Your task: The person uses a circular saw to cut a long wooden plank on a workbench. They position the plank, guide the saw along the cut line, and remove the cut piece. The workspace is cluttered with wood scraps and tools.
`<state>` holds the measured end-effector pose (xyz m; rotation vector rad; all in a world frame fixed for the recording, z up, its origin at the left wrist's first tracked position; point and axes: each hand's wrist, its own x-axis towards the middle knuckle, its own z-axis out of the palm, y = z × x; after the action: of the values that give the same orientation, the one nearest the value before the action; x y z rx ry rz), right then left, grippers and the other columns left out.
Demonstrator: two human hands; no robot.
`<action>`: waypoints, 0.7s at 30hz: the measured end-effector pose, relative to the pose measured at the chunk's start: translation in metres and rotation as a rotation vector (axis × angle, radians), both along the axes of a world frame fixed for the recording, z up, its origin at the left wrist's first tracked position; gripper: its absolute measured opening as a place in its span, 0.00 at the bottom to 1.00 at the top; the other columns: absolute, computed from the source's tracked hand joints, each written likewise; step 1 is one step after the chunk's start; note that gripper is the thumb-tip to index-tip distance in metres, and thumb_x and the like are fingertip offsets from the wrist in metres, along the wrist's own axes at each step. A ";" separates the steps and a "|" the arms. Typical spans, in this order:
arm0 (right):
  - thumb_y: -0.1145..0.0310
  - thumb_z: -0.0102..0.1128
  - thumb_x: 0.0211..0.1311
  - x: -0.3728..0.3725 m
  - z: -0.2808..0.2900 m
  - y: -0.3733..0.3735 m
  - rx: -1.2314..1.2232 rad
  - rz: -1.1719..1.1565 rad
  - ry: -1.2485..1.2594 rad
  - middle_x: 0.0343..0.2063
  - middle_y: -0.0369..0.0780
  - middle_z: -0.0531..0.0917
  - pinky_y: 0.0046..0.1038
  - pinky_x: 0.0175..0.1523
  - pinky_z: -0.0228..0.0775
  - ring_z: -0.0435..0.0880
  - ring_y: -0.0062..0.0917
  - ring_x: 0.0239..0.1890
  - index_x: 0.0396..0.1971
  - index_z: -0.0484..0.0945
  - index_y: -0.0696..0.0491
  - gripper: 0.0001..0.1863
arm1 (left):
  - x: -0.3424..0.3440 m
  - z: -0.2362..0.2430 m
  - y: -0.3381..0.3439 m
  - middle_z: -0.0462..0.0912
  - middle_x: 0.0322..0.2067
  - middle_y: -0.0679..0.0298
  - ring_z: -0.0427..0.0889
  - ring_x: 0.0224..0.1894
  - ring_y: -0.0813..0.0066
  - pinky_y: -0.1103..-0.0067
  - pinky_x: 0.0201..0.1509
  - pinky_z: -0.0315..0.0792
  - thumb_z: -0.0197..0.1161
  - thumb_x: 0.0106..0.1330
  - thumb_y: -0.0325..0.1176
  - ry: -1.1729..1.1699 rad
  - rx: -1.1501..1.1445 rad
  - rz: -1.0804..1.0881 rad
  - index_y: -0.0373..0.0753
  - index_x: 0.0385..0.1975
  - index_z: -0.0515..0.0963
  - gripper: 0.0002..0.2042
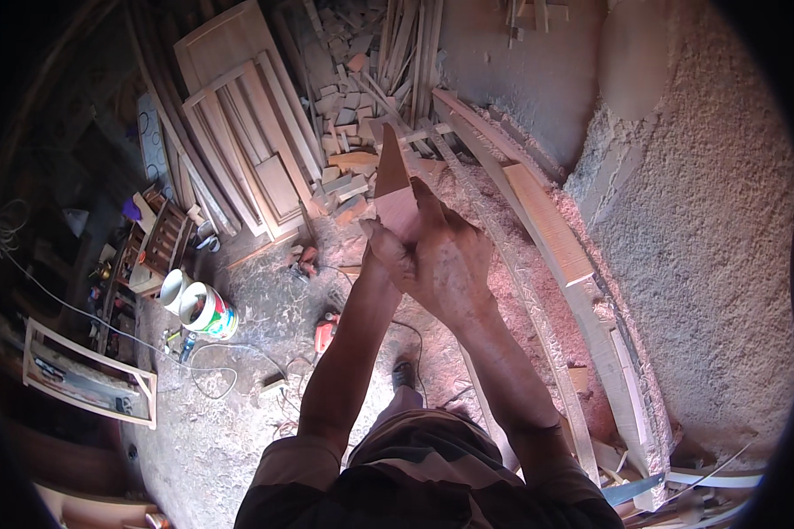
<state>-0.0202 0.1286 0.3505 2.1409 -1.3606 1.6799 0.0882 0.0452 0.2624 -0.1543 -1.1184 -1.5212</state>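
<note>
Both my hands are raised together in front of me, closed round a short piece of wood. Its far part is a darker, curved face narrowing to a point, and the near part is pinkish and paler. My left hand grips the near end from below, thumb along its side. On the other side my right hand wraps the same piece, index finger stretched along its edge. The near end of the wood is hidden by my fingers.
Long planks run along the right over pink sawdust, one bearing a wooden board. Scrap blocks pile up ahead, beside leaning door panels. A red power tool, cables and white buckets stand on the floor.
</note>
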 end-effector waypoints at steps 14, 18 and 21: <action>0.65 0.73 0.54 -0.062 -0.117 0.075 0.435 -0.036 0.006 0.30 0.52 0.87 0.34 0.31 0.86 0.90 0.38 0.25 0.57 0.74 0.61 0.31 | -0.033 -0.095 0.064 0.72 0.64 0.60 0.75 0.63 0.61 0.67 0.64 0.71 0.45 0.76 0.64 -0.668 1.059 0.082 0.46 0.74 0.58 0.36; 0.67 0.72 0.54 -0.087 -0.233 0.124 0.566 -0.067 -0.201 0.38 0.53 0.87 0.39 0.43 0.84 0.90 0.45 0.41 0.57 0.75 0.59 0.30 | -0.047 -0.203 0.120 0.43 0.80 0.65 0.55 0.76 0.50 0.52 0.69 0.62 0.42 0.74 0.68 -1.034 1.018 0.053 0.54 0.80 0.45 0.40; 0.64 0.71 0.56 -0.097 -0.319 0.141 0.759 -0.134 -0.231 0.38 0.54 0.87 0.39 0.44 0.84 0.90 0.46 0.41 0.58 0.75 0.60 0.30 | -0.040 -0.293 0.162 0.50 0.77 0.51 0.56 0.76 0.51 0.65 0.76 0.59 0.45 0.78 0.55 -1.197 0.781 0.132 0.39 0.76 0.53 0.35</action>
<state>-0.1171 0.2700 0.0315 2.1227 -2.4647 1.5479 0.0486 0.2071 -0.0311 1.4936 -1.2374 -1.8156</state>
